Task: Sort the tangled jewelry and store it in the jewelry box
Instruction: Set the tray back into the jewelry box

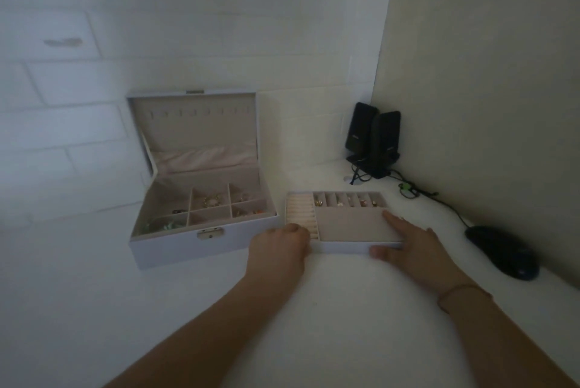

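A white jewelry box (175,246) stands open at the left, lid upright, its divided compartments holding rings, a bracelet (211,200) and other small pieces. To its right lies the removable tray (348,226) with ring rolls at the left, a back row of slots holding small jewelry and one large bare section. My left hand (277,251) grips the tray's front left corner. My right hand (411,245) holds the front right corner, with a finger inside the rim and the thumb on the front wall.
The white desk (345,309) meets a white brick wall at the back and a beige wall at the right. Two black speakers (373,141) stand in the corner with cables trailing. A black mouse (502,251) lies at the right.
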`<state>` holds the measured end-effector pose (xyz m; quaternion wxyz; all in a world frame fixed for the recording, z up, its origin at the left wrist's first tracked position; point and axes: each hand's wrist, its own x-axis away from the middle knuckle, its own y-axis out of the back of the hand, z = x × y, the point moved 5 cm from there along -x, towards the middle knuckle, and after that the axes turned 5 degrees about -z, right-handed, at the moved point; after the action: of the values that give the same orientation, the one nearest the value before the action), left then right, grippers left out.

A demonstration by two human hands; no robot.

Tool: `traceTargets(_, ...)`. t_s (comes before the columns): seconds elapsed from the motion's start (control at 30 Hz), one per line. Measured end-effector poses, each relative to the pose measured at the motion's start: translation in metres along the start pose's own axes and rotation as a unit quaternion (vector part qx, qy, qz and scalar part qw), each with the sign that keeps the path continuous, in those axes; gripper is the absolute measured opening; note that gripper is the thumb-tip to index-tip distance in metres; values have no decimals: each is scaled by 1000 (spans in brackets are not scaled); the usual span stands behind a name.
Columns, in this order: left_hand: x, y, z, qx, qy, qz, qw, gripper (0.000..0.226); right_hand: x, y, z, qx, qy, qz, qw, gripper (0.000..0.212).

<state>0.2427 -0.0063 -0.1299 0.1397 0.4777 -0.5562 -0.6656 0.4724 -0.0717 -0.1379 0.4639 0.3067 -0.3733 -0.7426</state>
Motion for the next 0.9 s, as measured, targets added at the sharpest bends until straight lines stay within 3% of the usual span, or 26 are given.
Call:
traceTargets(0.2,-6,9,1,40,-9,-76,996,5,4,15,6,-178,-5,-67,982,77)
traceTargets(0.33,-9,40,8,44,-22,-166,985,7,7,28,30,-167,14,-98,981,73)
traceTargets(0.5,5,82,44,38,-21,-209,977,18,13,28,82,-136,64,-123,981,73)
traceTargets(0.73,44,124,139,-42,60,-224,972,28,-7,-28,180,-173,145,-54,973,75)
traceTargets(0.9,57,126,180,-58,93,-184,977,3,-12,-67,212,-194,148,-7,970,76)
